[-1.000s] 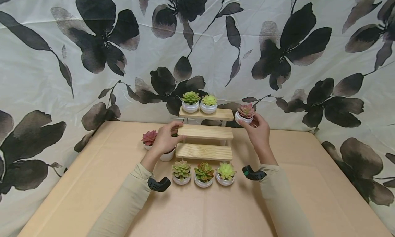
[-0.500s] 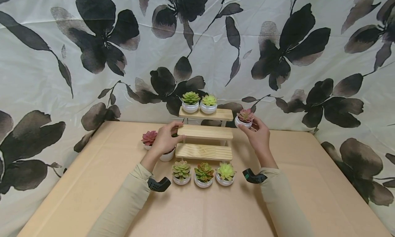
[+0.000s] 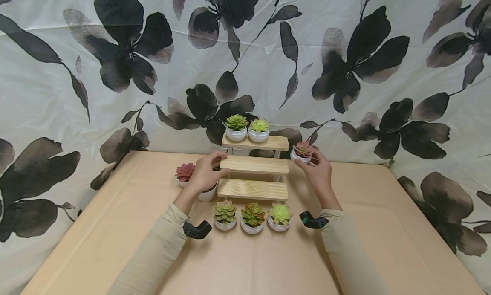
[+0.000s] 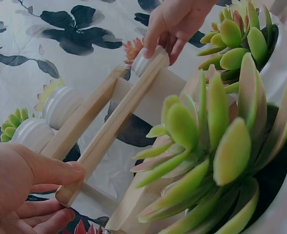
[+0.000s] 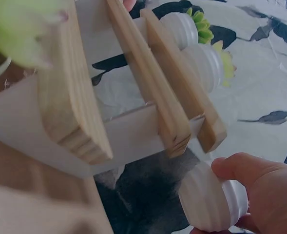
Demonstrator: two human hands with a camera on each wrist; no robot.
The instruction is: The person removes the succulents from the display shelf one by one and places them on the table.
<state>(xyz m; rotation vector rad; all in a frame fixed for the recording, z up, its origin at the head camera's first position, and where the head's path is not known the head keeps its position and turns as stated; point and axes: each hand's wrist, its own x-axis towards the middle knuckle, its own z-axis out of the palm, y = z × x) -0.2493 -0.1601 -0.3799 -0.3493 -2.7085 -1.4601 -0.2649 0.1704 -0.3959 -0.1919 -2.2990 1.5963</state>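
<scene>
My right hand (image 3: 319,171) grips the white pot of a pink succulent (image 3: 303,149) just off the right end of the tiered wooden stand (image 3: 255,164). In the right wrist view, thumb and fingers hold that white pot (image 5: 209,197), apart from the shelves. At the stand's left side, my left hand (image 3: 205,174) pinches the end of the middle shelf, thumb above and fingers below, as the left wrist view shows the shelf (image 4: 116,124). Two green succulents in white pots, one on the left (image 3: 236,127) and one on the right (image 3: 258,130), sit on the top shelf.
Before the stand are three potted succulents: left (image 3: 225,215), middle (image 3: 252,218) and right (image 3: 279,217). A dark pink succulent (image 3: 185,172) and another white pot (image 3: 207,195) stand left, partly behind my left hand. A floral cloth (image 3: 276,65) hangs behind the table (image 3: 126,209).
My right hand has moved slightly down and to the left with the pink succulent, lowering it beside the stand. The left hand keeps its place on the middle shelf.
</scene>
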